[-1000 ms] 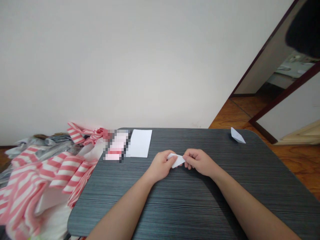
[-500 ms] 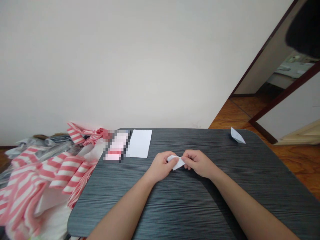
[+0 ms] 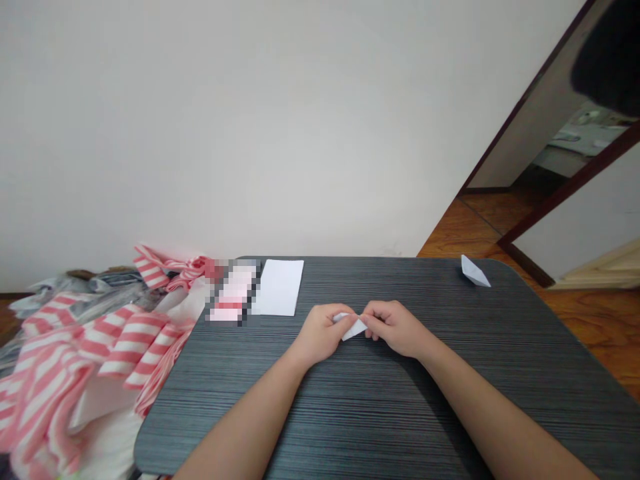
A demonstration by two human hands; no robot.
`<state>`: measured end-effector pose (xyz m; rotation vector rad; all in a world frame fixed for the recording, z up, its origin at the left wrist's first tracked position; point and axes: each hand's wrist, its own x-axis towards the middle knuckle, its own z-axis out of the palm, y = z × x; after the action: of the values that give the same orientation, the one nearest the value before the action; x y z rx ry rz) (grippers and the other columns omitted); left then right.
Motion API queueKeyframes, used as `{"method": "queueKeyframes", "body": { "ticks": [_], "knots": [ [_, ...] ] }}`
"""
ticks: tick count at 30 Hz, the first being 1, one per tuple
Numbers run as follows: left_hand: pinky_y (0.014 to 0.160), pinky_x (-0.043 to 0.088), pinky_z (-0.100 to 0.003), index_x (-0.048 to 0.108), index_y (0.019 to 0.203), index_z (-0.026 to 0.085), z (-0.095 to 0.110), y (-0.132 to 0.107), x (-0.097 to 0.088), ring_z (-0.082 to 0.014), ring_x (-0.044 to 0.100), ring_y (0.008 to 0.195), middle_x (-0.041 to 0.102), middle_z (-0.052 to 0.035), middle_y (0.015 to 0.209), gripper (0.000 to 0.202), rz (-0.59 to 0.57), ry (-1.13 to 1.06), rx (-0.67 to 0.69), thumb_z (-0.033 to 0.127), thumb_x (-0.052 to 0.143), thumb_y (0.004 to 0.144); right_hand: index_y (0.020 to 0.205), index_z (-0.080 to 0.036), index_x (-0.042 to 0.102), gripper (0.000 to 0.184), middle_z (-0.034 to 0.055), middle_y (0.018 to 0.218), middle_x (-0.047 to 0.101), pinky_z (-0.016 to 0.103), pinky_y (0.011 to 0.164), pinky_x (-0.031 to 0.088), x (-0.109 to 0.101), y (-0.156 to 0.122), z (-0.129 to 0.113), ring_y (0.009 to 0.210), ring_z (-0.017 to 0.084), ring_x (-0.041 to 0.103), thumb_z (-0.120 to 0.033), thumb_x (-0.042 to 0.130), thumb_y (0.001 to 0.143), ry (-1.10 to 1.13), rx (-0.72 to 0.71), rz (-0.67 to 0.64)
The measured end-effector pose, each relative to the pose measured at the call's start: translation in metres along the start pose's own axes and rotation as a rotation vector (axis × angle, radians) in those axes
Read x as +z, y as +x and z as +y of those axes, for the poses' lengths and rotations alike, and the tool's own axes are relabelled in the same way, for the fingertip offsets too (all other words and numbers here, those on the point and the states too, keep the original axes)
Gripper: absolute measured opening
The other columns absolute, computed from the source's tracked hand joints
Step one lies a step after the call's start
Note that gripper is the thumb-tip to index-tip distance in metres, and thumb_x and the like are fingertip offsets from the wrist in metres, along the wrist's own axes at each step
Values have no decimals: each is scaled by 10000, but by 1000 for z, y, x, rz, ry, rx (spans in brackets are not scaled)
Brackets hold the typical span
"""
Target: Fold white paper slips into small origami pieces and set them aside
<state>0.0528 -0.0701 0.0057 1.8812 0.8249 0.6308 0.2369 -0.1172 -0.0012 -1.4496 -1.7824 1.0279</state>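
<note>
Between my two hands is a small piece of folded white paper (image 3: 354,330), held over the middle of the dark, fine-grained table (image 3: 370,413). My left hand (image 3: 323,335) is closed on its left side, the thumb lying across the top. With thumb and bent fingers, my right hand (image 3: 393,327) pinches the right tip of the paper. Both hands cover part of it, so its full folded shape is hidden. Near the table's far right corner lies a folded white paper boat (image 3: 475,272), apart from my hands.
White paper sheets (image 3: 281,288) lie at the back left of the table, beside a pixelated item (image 3: 234,293). Red-and-white striped cloth (image 3: 135,340) is heaped left of the table. A pale wall (image 3: 320,133) rises behind; wooden floor (image 3: 450,230) shows at the right.
My hands have drawn slightly closer together on the folded paper, and less of it shows between them. The sheets and the paper boat have stayed in place.
</note>
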Motion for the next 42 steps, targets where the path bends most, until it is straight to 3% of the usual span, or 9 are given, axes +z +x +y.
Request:
{"method": "queueKeyframes", "body": {
  "ticks": [4, 10, 15, 19, 24, 29, 35, 42],
  "knots": [
    [581, 334, -206, 641, 767, 144, -2, 1, 1, -109, 496, 643, 600, -6, 691, 299, 30, 17, -26, 336, 431, 855, 718, -168, 572, 265, 12, 613, 628, 219, 525, 420, -1, 0, -1, 539, 116, 563, -318, 436, 889, 19, 15, 0],
    [535, 295, -209, 572, 622, 134, -2, 1, 0, -88, 428, 568, 507, 14, 581, 371, 1, 20, -14, 343, 396, 873, 699, -167, 558, 271, 12, 605, 619, 221, 532, 426, -3, 0, -3, 534, 113, 555, -315, 433, 890, 44, 21, -10],
    [561, 323, -216, 620, 701, 141, -5, 1, 2, -100, 477, 592, 563, 0, 624, 380, 3, 7, -34, 365, 375, 884, 714, -169, 561, 250, 10, 616, 624, 218, 525, 422, -4, 0, -4, 522, 107, 546, -303, 438, 886, 52, 46, -2],
    [545, 326, -219, 603, 660, 134, -6, 2, 2, -102, 479, 572, 556, -4, 604, 412, 22, 1, -30, 380, 363, 888, 711, -164, 568, 259, 12, 611, 621, 216, 525, 418, -4, 0, -3, 522, 104, 544, -310, 444, 885, 75, 54, -2],
    [545, 360, -223, 611, 665, 130, -6, 2, -1, -113, 506, 556, 587, -18, 601, 450, 17, -73, -66, 401, 334, 894, 631, -151, 561, 392, 11, 530, 573, 213, 483, 389, -8, 0, 5, 458, 91, 504, -370, 389, 906, 170, 75, 26],
    [538, 379, -226, 615, 682, 126, -7, 2, -1, -122, 523, 553, 606, -28, 608, 453, 16, -140, -83, 419, 340, 889, 744, -148, 563, 366, 22, 569, 602, 206, 422, 354, -13, -1, 12, 429, 93, 492, -390, 348, 915, 337, 145, 34],
    [543, 371, -224, 616, 656, 127, -7, 2, 0, -117, 515, 551, 596, -24, 594, 459, 24, -112, -74, 414, 343, 888, 650, -154, 551, 353, 14, 582, 593, 210, 498, 394, -11, -1, 9, 482, 89, 505, -358, 409, 901, 153, 85, -24],
    [535, 359, -226, 627, 687, 124, -5, 2, 0, -119, 512, 558, 600, -24, 608, 446, 45, -105, -94, 428, 360, 876, 668, -168, 537, 317, 7, 585, 592, 217, 505, 401, -11, -2, 4, 497, 99, 517, -341, 407, 900, 97, 71, 14]
  ]
}}
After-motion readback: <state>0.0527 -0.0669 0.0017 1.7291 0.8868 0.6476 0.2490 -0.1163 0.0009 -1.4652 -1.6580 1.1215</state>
